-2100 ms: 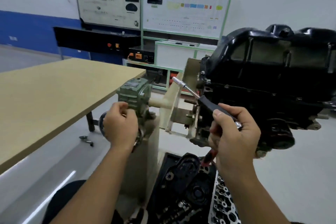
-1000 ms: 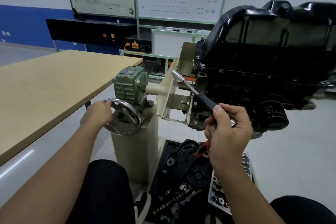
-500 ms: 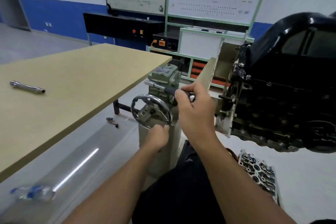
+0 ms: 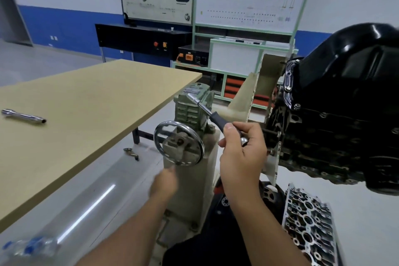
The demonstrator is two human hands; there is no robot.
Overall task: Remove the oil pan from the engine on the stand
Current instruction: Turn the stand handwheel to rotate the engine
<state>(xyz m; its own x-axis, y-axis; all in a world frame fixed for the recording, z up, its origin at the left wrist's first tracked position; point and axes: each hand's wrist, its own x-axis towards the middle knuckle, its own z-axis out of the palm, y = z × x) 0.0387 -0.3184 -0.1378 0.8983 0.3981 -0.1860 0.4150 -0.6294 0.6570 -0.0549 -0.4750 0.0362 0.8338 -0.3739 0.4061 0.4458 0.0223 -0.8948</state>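
We judge the oil pan (image 4: 354, 67) still bolted on; our right hand (image 4: 241, 153) grips the socket driver (image 4: 207, 112), left hand (image 4: 165, 181) blurred, grip unclear.

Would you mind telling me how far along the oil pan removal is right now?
Done: the engine sits with the oil pan on top. In hand: the right hand grips a nut driver; the blurred left hand is just below the handwheel. Left: the pan is still seated, rim bolts visible.

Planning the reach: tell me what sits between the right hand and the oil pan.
In the head view, the stand's beige mounting plate sits between the right hand and the oil pan.
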